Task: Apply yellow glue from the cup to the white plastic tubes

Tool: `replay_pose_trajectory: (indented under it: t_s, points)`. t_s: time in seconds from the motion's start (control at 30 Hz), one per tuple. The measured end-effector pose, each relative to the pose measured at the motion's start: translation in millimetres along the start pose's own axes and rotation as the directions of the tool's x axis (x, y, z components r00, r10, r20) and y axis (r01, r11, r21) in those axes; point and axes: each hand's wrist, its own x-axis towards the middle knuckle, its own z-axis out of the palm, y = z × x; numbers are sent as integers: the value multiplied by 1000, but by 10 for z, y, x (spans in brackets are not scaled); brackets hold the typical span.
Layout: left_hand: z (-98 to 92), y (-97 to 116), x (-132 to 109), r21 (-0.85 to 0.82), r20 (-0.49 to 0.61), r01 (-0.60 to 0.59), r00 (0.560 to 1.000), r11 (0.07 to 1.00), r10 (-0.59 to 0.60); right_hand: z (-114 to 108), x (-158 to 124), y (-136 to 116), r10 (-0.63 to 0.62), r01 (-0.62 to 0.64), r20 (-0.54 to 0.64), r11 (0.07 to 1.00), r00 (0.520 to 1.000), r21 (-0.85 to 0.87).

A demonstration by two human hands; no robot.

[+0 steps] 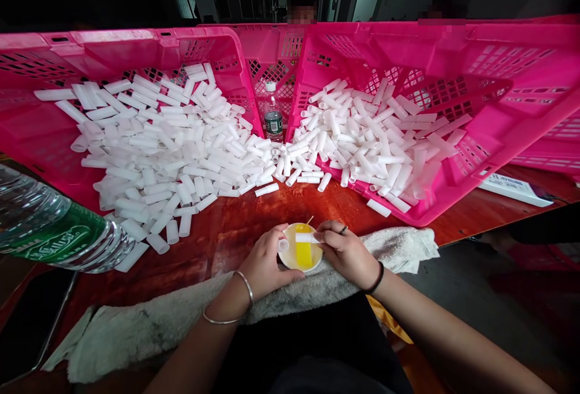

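Along the far side of the red worktop (pixel 203 225), two pink baskets (pixel 512 67) lean open toward the person, and heaps of white tubes (pixel 181 140) spill from them onto the surface. A grey-white towel (pixel 149 333) runs along the near edge, beneath the forearms. Just above it the two hands face each other, the left hand (pixel 267 258) and the right hand (pixel 347 249) on opposite sides of a small white dish (pixel 319 259) containing something yellow (pixel 304 255). The right hand is pinched on the near end of one held tube (pixel 304 237), whose long axis lies crosswise over the dish, free end pointing straight at the left hand. The left hand is curled around a second tube (pixel 283 245), of which mainly the round end shows, turned toward the viewer; how the rest lies is hidden. The crosswise tube's free end sits just beside that round end, apart from it, with the left hand nearer to this tip than the right.
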Motion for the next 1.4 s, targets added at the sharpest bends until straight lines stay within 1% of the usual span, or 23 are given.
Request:
replay_pose_trajectory:
  t_s: [0.07, 0.17, 0.23, 0.27, 0.33, 0.4, 0.43, 0.5, 0.57, 0.63, 0.67, 0.7, 0.77, 0.83, 0.9, 1.0, 1.07, 1.1, 1.17, 1.23, 1.27, 1.33, 1.4]
  points:
    - [6, -10, -10, 5, -1, -17, 1000, 1000, 17, -2, -1, -9, 61, -62, 19, 997, 998, 56]
    - [4, -14, -20, 0, -3, -39, 999, 999, 39, -21, -1, -27, 228, -251, 137, 950, 964, 186]
    - [-2, -9, -23, -11, -6, -33, 999, 999, 33, -39, 6, -35, 263, -290, 170, 944, 950, 156]
    - [-5, -5, -23, -17, -8, -25, 1000, 1000, 25, -47, 12, -35, 235, -253, 159, 961, 959, 107]
    - [-12, 6, -22, -28, -4, -12, 1000, 1000, 12, -59, 28, -25, 98, -99, 113, 995, 989, 2]
    - [-16, 14, -22, -35, 3, -1, 1000, 999, 1, -66, 43, -6, -44, 48, 93, 998, 995, -45]
    - [-17, 16, -23, -37, 7, 4, 1000, 999, -4, -68, 48, 4, -71, 75, 96, 996, 993, -37]
    - [-16, 14, -24, -41, 13, 8, 1000, 999, -7, -69, 51, 14, -12, 6, 124, 999, 992, 45]
    - [-12, 8, -25, -38, 14, 6, 1000, 999, -5, -69, 47, 12, 144, -172, 191, 975, 971, 141]
    - [-8, 4, -22, -31, 12, 1, 1000, 1000, 0, -65, 41, 3, 256, -294, 233, 945, 938, 146]
    - [-8, 5, -20, -28, 9, -2, 1000, 1000, 3, -62, 39, -1, 262, -291, 219, 949, 940, 116]
    - [-8, 6, -18, -25, 4, -5, 1000, 1000, 6, -59, 38, -4, 229, -247, 193, 966, 954, 72]
    - [-9, 12, -14, -16, -2, -11, 1000, 1000, 11, -52, 37, -6, 81, -79, 129, 997, 988, -20]
    - [-10, 15, -13, -5, -3, -13, 1000, 1000, 13, -48, 37, -8, -39, 46, 105, 997, 994, -61]
    - [-10, 14, -15, 0, 5, -11, 1000, 1000, 11, -49, 34, -19, -32, 35, 104, 999, 994, -23]
    - [-13, 14, -18, 0, 13, -10, 1000, 1000, 10, -61, 24, -42, 118, -131, 150, 988, 982, 84]
    - [-15, 19, -17, 3, 4, -13, 1000, 1000, 13, -73, 11, -36, 139, -149, 151, 987, 979, 54]
    - [-15, 22, -15, 4, -4, -17, 1000, 1000, 17, -77, 2, -18, 92, -94, 134, 996, 987, 8]
    - [-12, 27, -13, 6, -16, -26, 1000, 1000, 26, -83, -22, 47, -99, 111, 106, 987, 989, -114]
    - [-9, 25, -16, 15, -18, -29, 999, 999, 30, -83, -47, 133, -289, 313, 136, 927, 947, -206]
    - [-12, 24, -21, 26, -19, -35, 999, 999, 35, -82, -57, 170, -347, 375, 154, 899, 925, -226]
    - [-40, 30, -39, 56, -44, -64, 997, 996, 67, -78, -66, 202, -370, 392, 139, 898, 919, -202]
    - [-105, 62, -63, 79, -101, -85, 991, 993, 93, -79, -56, 159, -285, 286, 34, 954, 958, -85]
